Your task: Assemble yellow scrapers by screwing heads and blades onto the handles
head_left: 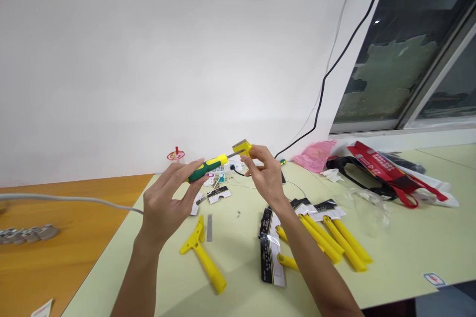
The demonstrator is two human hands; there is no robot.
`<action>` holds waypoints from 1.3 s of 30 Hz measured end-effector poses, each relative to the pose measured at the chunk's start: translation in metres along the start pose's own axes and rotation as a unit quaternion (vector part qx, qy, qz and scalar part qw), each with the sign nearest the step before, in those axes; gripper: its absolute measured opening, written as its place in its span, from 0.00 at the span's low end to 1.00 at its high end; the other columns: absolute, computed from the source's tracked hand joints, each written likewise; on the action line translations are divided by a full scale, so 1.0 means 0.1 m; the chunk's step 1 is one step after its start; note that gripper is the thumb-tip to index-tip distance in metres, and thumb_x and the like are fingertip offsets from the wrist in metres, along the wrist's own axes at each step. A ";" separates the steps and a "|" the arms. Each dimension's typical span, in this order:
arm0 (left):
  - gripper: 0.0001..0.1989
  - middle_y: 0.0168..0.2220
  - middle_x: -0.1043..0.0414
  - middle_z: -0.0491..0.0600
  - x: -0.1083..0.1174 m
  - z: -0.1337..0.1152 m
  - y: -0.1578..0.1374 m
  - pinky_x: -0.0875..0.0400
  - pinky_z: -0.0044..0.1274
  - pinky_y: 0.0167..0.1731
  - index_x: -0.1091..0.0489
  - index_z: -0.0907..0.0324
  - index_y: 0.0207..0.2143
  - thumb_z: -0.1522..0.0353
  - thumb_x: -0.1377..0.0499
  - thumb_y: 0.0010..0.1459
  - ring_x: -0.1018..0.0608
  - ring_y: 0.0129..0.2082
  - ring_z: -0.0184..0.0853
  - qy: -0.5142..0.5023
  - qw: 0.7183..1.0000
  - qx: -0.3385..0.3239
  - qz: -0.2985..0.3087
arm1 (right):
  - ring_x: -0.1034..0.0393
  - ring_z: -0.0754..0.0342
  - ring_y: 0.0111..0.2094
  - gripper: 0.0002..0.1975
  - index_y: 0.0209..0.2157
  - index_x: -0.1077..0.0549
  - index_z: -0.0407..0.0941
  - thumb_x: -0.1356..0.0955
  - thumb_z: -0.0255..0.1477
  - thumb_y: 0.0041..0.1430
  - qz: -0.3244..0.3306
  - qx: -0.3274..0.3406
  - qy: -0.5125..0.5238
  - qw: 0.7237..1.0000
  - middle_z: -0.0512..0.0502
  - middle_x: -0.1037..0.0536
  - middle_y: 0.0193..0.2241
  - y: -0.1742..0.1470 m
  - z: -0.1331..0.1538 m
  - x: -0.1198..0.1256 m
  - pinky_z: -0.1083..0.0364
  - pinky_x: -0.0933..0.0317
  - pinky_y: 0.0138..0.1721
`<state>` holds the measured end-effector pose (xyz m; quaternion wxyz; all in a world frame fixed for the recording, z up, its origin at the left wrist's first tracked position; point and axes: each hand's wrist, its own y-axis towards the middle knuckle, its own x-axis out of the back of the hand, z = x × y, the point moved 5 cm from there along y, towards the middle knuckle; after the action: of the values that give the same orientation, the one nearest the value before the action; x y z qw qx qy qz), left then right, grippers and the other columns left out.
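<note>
Grips the screwdriver [206,167] by its handle in the closed left hand [162,203]; pinches a yellow scraper head [244,145] between thumb and fingers of the right hand [267,178], both raised above the far middle of the table [401,242]. Brings driver shaft and head together, but cannot tell whether seated in a screw. Shows metal along the head's far edge; judged blade-fitted, with tightness unconfirmed. Rates as unfinished, by judgement, the loose scraper [211,265] lying nearer and left, showing no blade, with a loose blade [209,228] just beside it on the right. Includes tiny parts [238,214] further right, too small to identify. Lists several carded scrapers [344,245] grouped at right, judged not yet started. Offers bare room between loose scraper and that group, and more along the right side. Calls for care at the slanting left edge and the near right edge; meets a red bag [386,173] at far right.
</note>
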<state>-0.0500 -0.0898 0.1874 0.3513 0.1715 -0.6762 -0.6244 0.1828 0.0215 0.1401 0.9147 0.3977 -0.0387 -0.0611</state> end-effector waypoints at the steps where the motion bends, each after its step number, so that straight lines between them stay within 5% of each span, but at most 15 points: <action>1: 0.24 0.47 0.15 0.50 -0.01 0.00 0.00 0.18 0.27 0.40 0.22 0.52 0.60 0.78 0.30 0.65 0.15 0.40 0.36 0.000 1.000 0.000 -0.001 | 0.19 0.45 0.46 0.18 0.51 0.22 0.50 0.26 0.47 0.70 0.000 0.001 -0.005 1.000 0.44 0.18 0.44 0.00 0.00 0.00 0.54 0.19 0.27; 8: 0.21 0.46 0.14 0.50 0.07 -0.02 -0.02 0.18 0.27 0.42 0.23 0.53 0.59 0.75 0.30 0.66 0.14 0.41 0.36 0.049 0.998 0.022 -0.046 | 0.19 0.46 0.43 0.15 0.51 0.23 0.51 0.29 0.46 0.73 -0.027 0.028 -0.080 0.996 0.43 0.16 0.45 0.07 -0.08 0.09 0.53 0.20 0.29; 13: 0.26 0.45 0.15 0.48 0.33 0.05 -0.03 0.18 0.29 0.36 0.22 0.50 0.60 0.76 0.27 0.62 0.14 0.39 0.37 0.025 0.990 0.016 -0.136 | 0.17 0.43 0.42 0.21 0.50 0.28 0.51 0.23 0.47 0.65 -0.035 -0.057 0.060 0.996 0.44 0.15 0.43 0.23 -0.21 0.31 0.54 0.22 0.21; 19: 0.29 0.43 0.15 0.49 0.42 0.19 -0.02 0.23 0.29 0.28 0.20 0.49 0.61 0.77 0.26 0.59 0.16 0.35 0.37 0.035 0.989 0.014 -0.146 | 0.18 0.47 0.40 0.24 0.48 0.29 0.51 0.19 0.44 0.60 -0.052 -0.089 0.196 0.975 0.47 0.15 0.43 0.28 -0.12 0.49 0.57 0.23 0.22; 26: 0.29 0.43 0.14 0.47 0.41 0.21 -0.05 0.23 0.31 0.30 0.20 0.47 0.61 0.75 0.25 0.59 0.16 0.35 0.38 0.059 0.988 0.019 -0.142 | 0.18 0.48 0.42 0.23 0.50 0.35 0.54 0.23 0.47 0.65 -0.042 -0.110 0.210 0.971 0.48 0.17 0.46 0.27 -0.13 0.44 0.55 0.22 0.27; 33: 0.21 0.47 0.15 0.45 0.20 0.12 -0.03 0.19 0.32 0.40 0.22 0.46 0.59 0.72 0.30 0.67 0.15 0.40 0.38 0.041 0.996 0.061 -0.050 | 0.20 0.49 0.45 0.13 0.49 0.35 0.53 0.29 0.40 0.71 -0.057 -0.025 0.080 0.995 0.45 0.20 0.50 0.27 -0.13 0.47 0.49 0.21 0.44; 39: 0.16 0.40 0.17 0.47 -0.32 -0.11 -0.11 0.22 0.23 0.34 0.25 0.56 0.56 0.72 0.31 0.68 0.21 0.28 0.28 -0.015 1.000 0.006 0.026 | 0.28 0.42 0.63 0.11 0.53 0.22 0.52 0.28 0.39 0.73 -0.141 0.119 -0.097 0.978 0.37 0.30 0.63 0.24 0.04 0.61 0.43 0.21 0.56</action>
<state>-0.0224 -0.0776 0.1685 0.3563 0.1469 -0.6890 -0.6138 0.2447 0.0262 0.1621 0.8348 0.4976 -0.0777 -0.2225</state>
